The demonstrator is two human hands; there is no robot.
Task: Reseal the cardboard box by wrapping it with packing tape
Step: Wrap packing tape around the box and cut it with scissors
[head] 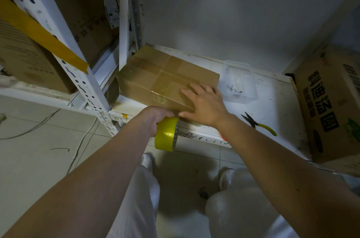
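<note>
A flat brown cardboard box (155, 76) lies on the low white shelf (272, 105), its top crossed by strips of clear tape. My right hand (204, 101) rests flat on the box's near right corner, fingers spread and thumb at the front edge. My left hand (155, 119) grips a roll of yellow packing tape (166, 136) just below the box's front edge, in front of the shelf lip. Whether a strip runs from the roll to the box is hidden by my hands.
A clear plastic container (239, 82) with small screws stands right of the box. Yellow-handled pliers (259, 124) lie on the shelf near my right forearm. A large printed carton (331, 105) stands at the far right. A white slotted rack post (78, 74) and cables on the floor are at left.
</note>
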